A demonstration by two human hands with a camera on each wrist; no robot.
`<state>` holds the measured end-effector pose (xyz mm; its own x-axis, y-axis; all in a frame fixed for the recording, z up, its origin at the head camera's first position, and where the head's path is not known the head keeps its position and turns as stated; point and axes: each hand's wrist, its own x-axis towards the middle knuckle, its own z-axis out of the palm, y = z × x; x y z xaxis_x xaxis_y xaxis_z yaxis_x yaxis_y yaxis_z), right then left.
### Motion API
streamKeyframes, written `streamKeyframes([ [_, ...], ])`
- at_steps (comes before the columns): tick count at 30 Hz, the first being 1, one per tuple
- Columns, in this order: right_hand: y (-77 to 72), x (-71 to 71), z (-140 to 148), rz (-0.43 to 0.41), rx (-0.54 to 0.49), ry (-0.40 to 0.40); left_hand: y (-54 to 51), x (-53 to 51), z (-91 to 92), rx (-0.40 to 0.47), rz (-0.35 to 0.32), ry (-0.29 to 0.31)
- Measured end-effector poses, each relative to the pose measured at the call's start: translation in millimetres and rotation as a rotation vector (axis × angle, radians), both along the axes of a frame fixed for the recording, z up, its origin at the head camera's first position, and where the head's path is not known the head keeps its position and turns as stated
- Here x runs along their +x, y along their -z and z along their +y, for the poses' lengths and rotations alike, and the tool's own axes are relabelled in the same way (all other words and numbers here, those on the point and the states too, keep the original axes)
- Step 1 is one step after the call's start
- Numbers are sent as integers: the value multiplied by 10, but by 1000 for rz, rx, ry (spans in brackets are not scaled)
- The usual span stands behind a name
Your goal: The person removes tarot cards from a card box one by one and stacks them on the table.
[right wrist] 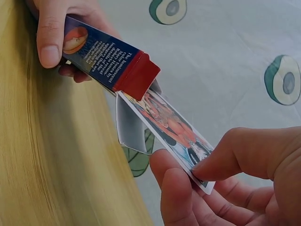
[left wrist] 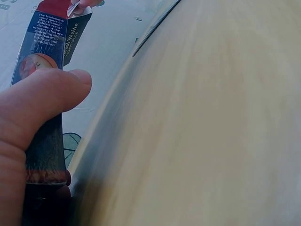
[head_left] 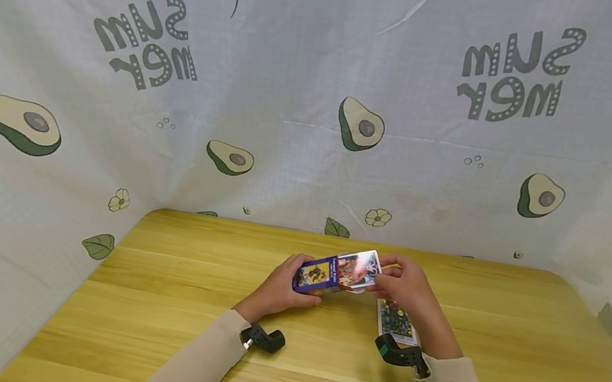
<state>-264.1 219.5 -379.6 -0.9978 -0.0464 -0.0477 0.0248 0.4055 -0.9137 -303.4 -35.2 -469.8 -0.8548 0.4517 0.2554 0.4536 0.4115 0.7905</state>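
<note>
The left hand [head_left: 281, 287] grips a dark blue card box [head_left: 316, 275], its thumb lying along the narrow side in the left wrist view. From the box's open end, with its red flap [right wrist: 138, 75] and a white-lined flap [right wrist: 131, 123] folded out, a picture card [right wrist: 176, 129] sticks out. Thumb and fingers of the right hand [head_left: 407, 290] pinch the outer end of this card; whether more cards lie under it I cannot tell. Another card [head_left: 397, 320] lies on the table below the right hand, partly covered by the right wrist's camera.
The wooden table [head_left: 174, 304] extends around both arms. Behind it hangs a pale cloth [head_left: 296, 102] printed with avocados and lettering. Black camera mounts sit on both wrists.
</note>
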Motion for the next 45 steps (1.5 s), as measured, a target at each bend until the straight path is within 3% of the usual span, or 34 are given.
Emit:
streamKeyframes([
  [13,-57,14,113,13,-36,58,-25,10,4,-4,17,-1],
  [45,-99,43,350,8,-104,105,-30,18,0,11,-4,9],
])
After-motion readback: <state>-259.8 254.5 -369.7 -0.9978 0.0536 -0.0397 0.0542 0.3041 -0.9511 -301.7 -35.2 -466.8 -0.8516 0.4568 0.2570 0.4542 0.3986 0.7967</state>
